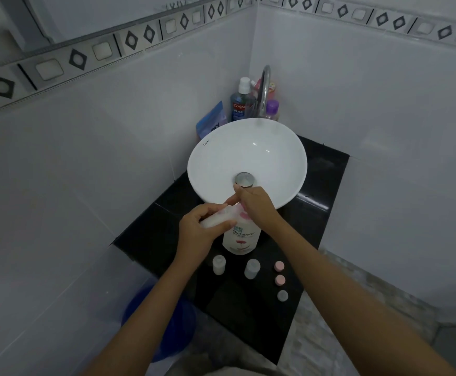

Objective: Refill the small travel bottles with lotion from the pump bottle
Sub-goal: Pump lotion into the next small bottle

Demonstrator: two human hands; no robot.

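Observation:
A white pump bottle [240, 238] with a pink top stands on the black counter [313, 213] in front of the sink. My left hand [198, 230] grips a small translucent travel bottle [220, 216], tilted toward the pump spout. My right hand [255, 206] rests on top of the pump head, which it hides. Two more small travel bottles [218, 264] [252, 268] stand uncapped nearer to me. Three loose caps, two pink [279, 266] [280, 280] and one grey [282, 295], lie in a row at the right.
A white bowl sink [275, 147] with a metal drain sits behind the pump bottle. A tap [264, 88], a mouthwash bottle [240, 104], a purple-capped bottle [272, 108] and a blue pouch [212, 120] crowd the tiled corner. A blue bucket [164, 321] stands on the floor.

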